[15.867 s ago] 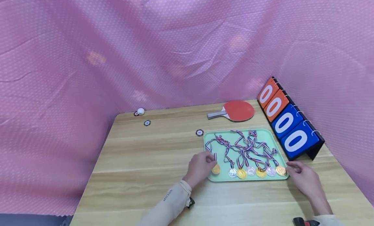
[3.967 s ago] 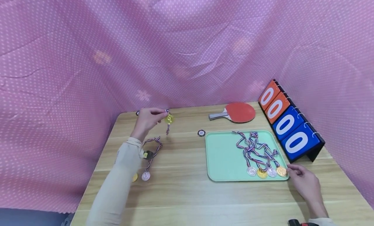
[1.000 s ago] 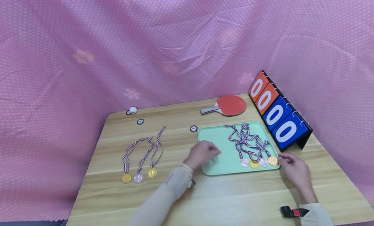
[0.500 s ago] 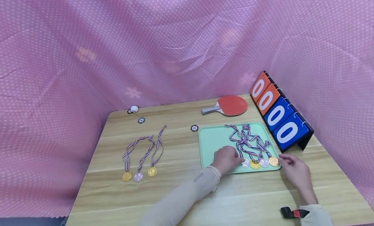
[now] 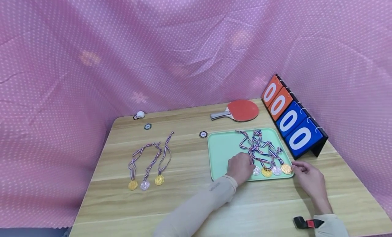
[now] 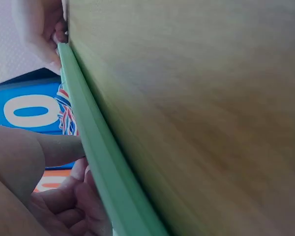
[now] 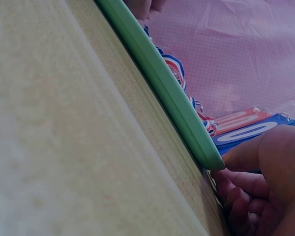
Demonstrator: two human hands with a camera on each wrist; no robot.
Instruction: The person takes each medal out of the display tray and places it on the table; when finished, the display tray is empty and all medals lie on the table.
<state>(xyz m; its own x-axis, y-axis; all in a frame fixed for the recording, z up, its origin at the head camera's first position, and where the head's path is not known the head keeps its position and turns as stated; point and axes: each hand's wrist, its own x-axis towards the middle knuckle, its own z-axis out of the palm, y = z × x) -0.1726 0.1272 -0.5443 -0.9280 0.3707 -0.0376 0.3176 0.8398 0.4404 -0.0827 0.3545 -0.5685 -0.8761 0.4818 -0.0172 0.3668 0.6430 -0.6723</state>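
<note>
My left hand (image 5: 240,167) reaches over the front of the mint-green tray (image 5: 222,147), its fingers curled in at the ribbon just above the leftmost silver medal (image 5: 256,171); the tray rim hides the fingertips in the left wrist view. A gold medal (image 5: 266,172), another silver medal (image 5: 276,170) and a bronze-gold medal (image 5: 286,169) lie beside it, their striped ribbons (image 5: 258,148) tangled behind. At the tray's front right corner, my right hand (image 5: 310,181) pinches the rim between thumb and finger. On the table's left lie a gold medal (image 5: 132,185), a silver medal (image 5: 145,185) and a gold medal (image 5: 159,180).
A red table tennis bat (image 5: 243,110) lies behind the tray. The flip scoreboard (image 5: 294,118) showing zeros stands along the right. A white ball (image 5: 140,114) sits at the back left, near round chips (image 5: 148,127); another chip (image 5: 203,134) is by the tray.
Three medals have gone from the tray to the table's left since the oldest frame. Over the last second my left hand moved right to the leftmost silver medal. The right hand stayed at the corner.
</note>
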